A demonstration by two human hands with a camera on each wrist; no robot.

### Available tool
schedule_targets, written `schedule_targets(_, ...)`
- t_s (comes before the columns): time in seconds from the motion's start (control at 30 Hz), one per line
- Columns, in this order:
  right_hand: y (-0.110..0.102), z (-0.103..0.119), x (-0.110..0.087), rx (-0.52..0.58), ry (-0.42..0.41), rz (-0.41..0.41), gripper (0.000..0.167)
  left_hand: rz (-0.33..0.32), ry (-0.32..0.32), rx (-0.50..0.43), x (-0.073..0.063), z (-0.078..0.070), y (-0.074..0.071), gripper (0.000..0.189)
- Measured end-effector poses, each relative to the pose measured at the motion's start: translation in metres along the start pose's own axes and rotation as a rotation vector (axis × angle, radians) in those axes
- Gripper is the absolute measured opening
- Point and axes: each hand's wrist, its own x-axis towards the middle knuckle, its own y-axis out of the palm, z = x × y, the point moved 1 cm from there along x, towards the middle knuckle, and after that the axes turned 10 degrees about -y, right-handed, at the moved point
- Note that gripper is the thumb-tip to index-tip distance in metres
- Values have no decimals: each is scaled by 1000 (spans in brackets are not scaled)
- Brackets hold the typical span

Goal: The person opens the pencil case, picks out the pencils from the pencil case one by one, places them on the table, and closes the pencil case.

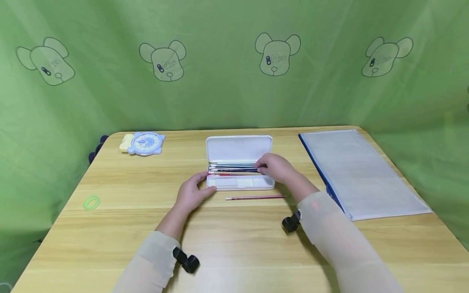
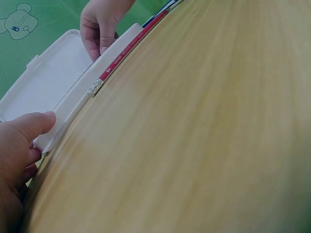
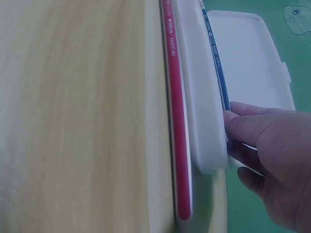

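Observation:
An open white pencil case lies on the table, its lid tilted back and several pencils inside. My left hand holds the case by its left end, thumb over the front rim and fingers around the side. At the right end of the case, my right hand pinches a dark blue pencil between thumb and fingers. That pencil sits along the case's opening in the right wrist view. In front of the case, a red pencil with an eraser end lies on the table.
A blue toy clock with a pale yellow block beside it stands at the back left. Nearer on the left lies a green ring. A translucent folder with a blue edge occupies the right side. Green curtain hangs behind the table.

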Motion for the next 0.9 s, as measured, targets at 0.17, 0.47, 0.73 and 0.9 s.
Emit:
schedule_targets(0.17, -4, 0, -7, 44, -6, -37, 22, 1, 3, 2, 0, 0, 1, 65)
schedule_targets(0.47, -13, -2, -29, 172, 1, -76, 20, 1, 6, 13, -1, -1, 0, 65)
schedule_targets(0.73, -9, -7, -56, 244, -8, -71, 16, 0, 1, 19, 0, -1, 0, 65)
schedule_targets(0.9, -4, -8, -72, 242, -46, -91, 15, 5, -2, 19, 0, -2, -1, 65)
